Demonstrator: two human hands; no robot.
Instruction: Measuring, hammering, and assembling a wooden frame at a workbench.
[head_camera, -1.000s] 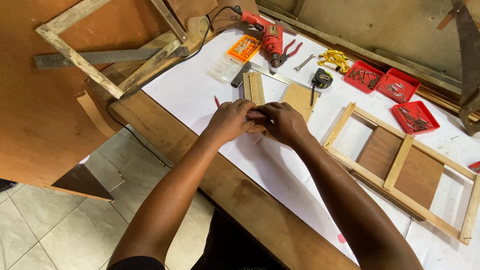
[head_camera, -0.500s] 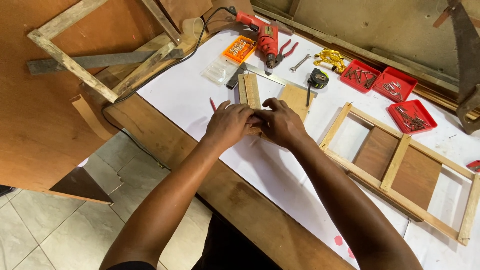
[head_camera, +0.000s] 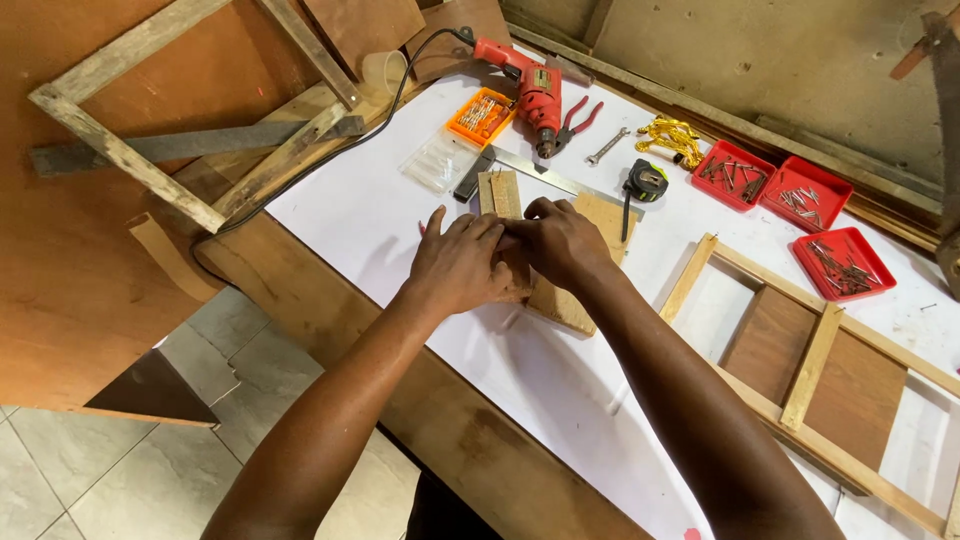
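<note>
My left hand (head_camera: 460, 262) and my right hand (head_camera: 562, 240) meet at the middle of the white-topped table (head_camera: 370, 215). Both press on a narrow wooden strip (head_camera: 498, 192) that lies along a flat plywood piece (head_camera: 568, 303). The left fingers lie over the strip's near end. The right fingers curl onto it from the other side. The hands hide what lies between the fingertips.
Behind the hands lie a metal square (head_camera: 535, 170), red drill (head_camera: 530, 92), orange bit case (head_camera: 480, 115), pliers (head_camera: 580, 118), spanner (head_camera: 607, 146), tape measure (head_camera: 647, 180) and three red trays of nails (head_camera: 840, 262). A wooden frame (head_camera: 815, 365) lies right, another frame (head_camera: 190, 110) left.
Both hands stay together on the wooden strip and plywood. Only the view has shifted a little.
</note>
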